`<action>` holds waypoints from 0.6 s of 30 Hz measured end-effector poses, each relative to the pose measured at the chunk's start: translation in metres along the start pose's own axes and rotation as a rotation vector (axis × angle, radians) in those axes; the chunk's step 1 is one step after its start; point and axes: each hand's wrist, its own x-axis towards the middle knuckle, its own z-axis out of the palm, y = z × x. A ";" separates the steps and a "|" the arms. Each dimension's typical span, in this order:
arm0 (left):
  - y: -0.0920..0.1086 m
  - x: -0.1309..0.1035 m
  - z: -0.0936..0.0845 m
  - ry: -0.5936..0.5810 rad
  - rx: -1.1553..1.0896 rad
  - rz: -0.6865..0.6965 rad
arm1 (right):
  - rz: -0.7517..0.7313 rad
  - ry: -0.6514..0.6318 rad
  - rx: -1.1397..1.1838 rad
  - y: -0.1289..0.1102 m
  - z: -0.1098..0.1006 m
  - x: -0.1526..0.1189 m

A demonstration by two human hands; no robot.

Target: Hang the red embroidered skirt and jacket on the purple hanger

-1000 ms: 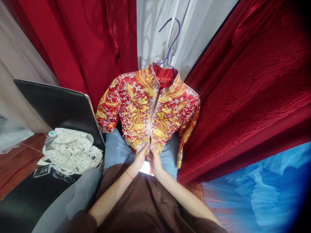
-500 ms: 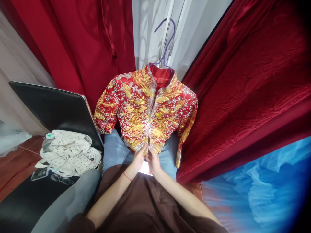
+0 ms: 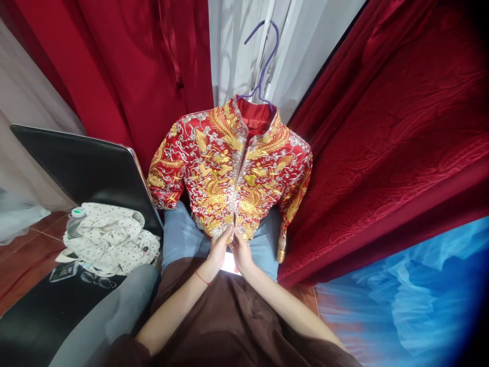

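Note:
A red jacket (image 3: 214, 168) with gold and silver embroidery stands over my knees, its front facing me. It hangs on a purple hanger (image 3: 263, 66), whose hook sticks up above the collar. My left hand (image 3: 219, 247) pinches the bottom of one front edge. Beside it, my right hand (image 3: 241, 250) grips the hem of the other front edge. Both thumbs lie on the embroidered cloth close together at the center opening; the other fingers are mostly hidden. On my lap, partly under my wrists, lies a bright white screen or sheet (image 3: 229, 263).
At left, a black seat (image 3: 34, 311) with a backrest (image 3: 84, 168) holds a crumpled white spotted cloth bag (image 3: 110, 234), a bottle (image 3: 77, 216) and glasses (image 3: 97, 279). Dark red drapery (image 3: 382, 127) hangs at right, above blue tulle (image 3: 412, 300).
The hanger and the jacket's collar have shifted slightly up and to the right in view. Both hands keep their hold at the front hem.

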 end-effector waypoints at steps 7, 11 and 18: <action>-0.002 -0.001 -0.002 0.016 0.029 -0.010 | 0.032 0.057 0.091 -0.008 0.005 -0.002; -0.004 0.002 -0.005 0.014 0.060 0.022 | 0.050 0.071 0.111 -0.009 0.006 -0.001; -0.003 0.010 -0.018 0.015 0.151 0.092 | 0.249 0.019 -0.035 -0.010 -0.003 0.005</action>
